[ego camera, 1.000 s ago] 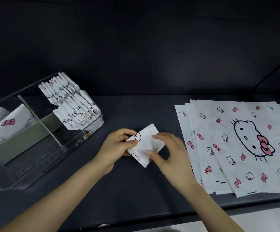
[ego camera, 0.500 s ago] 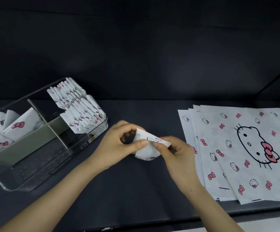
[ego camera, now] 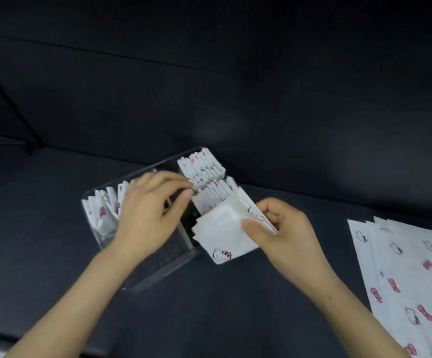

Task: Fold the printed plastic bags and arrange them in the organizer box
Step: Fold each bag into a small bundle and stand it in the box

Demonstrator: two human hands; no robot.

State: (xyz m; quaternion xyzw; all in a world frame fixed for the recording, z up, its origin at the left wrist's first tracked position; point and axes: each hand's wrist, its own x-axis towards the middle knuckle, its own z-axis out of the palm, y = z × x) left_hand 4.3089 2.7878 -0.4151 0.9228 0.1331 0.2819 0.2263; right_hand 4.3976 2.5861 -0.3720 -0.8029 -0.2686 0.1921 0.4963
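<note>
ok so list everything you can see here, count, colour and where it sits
organizer box: one, clear, on the table left of centre
folded bags: many, white with pink and black print, upright in rows in the box's right part; a few more in its left part
held bag: one, folded, white, printed, at the box's right edge
flat bags: several stacked, white with pink bows, far right
table: one, dark
left hand: over the box, fingertips near the rows, blurred
right hand: grips the held bag
</note>
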